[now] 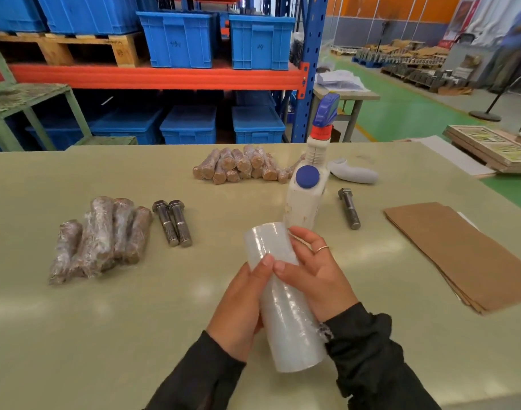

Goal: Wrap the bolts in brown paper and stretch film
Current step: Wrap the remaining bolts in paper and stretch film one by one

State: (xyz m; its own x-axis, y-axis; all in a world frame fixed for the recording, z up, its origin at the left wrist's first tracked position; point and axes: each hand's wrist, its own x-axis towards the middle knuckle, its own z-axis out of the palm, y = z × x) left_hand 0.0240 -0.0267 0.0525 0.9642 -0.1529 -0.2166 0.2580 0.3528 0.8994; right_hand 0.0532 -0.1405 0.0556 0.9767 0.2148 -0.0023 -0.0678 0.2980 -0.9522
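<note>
Clear stretch-film roll tilted between both hands; two bare bolts left.

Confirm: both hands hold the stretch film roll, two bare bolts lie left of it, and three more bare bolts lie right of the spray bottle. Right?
Not quite. The head view shows one bare bolt right of the spray bottle, not three. The rest stands: the left hand and right hand hold the stretch film roll, with two bare bolts to its left.
</note>
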